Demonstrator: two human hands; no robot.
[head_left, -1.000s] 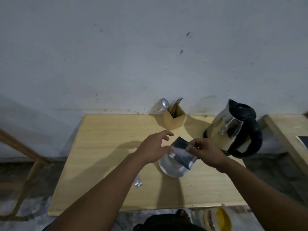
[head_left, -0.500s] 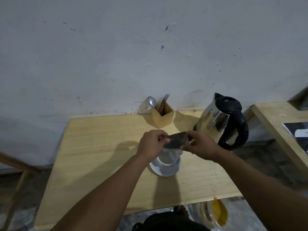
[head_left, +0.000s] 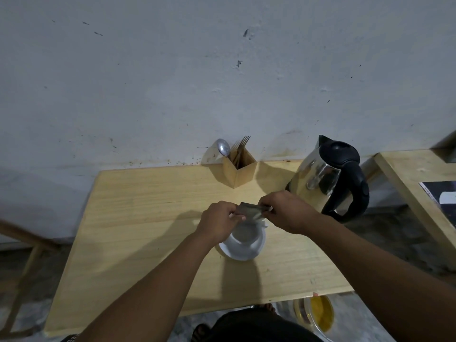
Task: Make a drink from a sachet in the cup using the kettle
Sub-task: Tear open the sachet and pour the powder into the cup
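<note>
Our left hand (head_left: 218,222) and right hand (head_left: 287,209) both pinch the sachet (head_left: 251,211) above the cup (head_left: 248,236), beside the kettle (head_left: 325,178).

No lettering is legible anywhere; print on the dark sheet (head_left: 444,197) at far right is too blurred to read.

A wooden holder (head_left: 238,171) with a spoon (head_left: 223,147) and forks (head_left: 242,143) was placed at the table's (head_left: 148,218) far edge.

Dim light; soft shadows; wide-angle bending at edges; slight blur.
</note>
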